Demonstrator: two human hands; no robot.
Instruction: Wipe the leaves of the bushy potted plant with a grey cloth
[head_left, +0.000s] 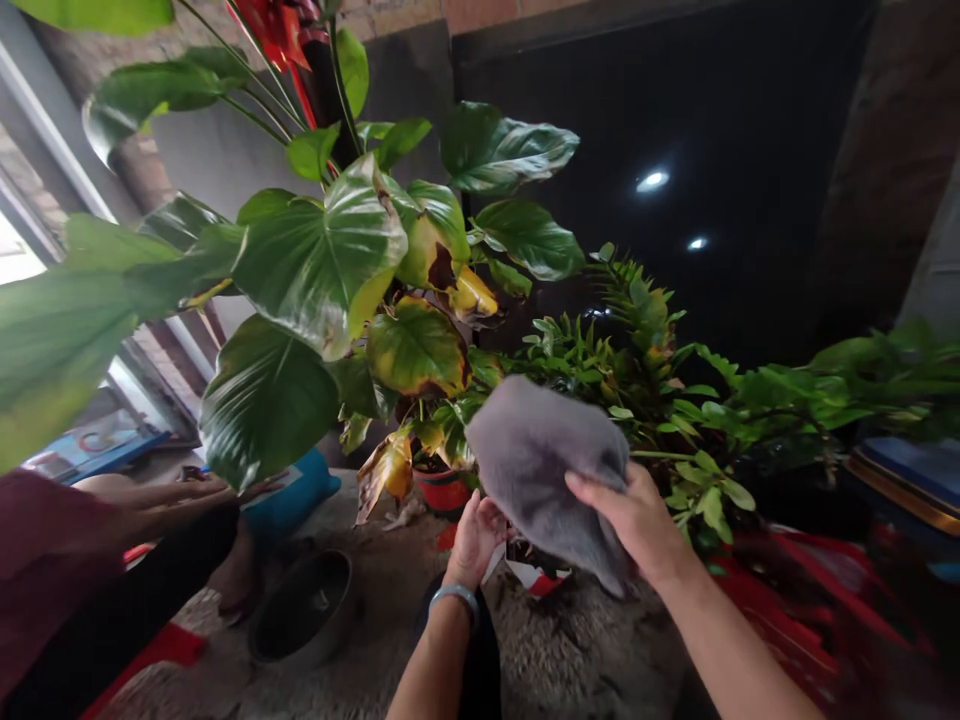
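Observation:
A grey cloth [540, 460] hangs in the air in front of the plants, with my right hand [637, 515] closed on its right side, thumb on top. My left hand [476, 540], a pale bangle at its wrist, is just left of the cloth's lower part. Its fingers are loosely bent and apart, with nothing seen in them. Behind the cloth stands a large-leaved potted plant [322, 250], some of its leaves yellow and brown at the edges. Its red pot [442, 490] shows low down, left of the cloth.
A dark basin [304, 610] stands on the floor at left, beside a seated person [90, 560] and a blue object [292, 495]. Smaller leafy plants [697, 400] spread to the right. Red bags [810, 590] lie at lower right. A dark glossy panel [660, 150] is behind.

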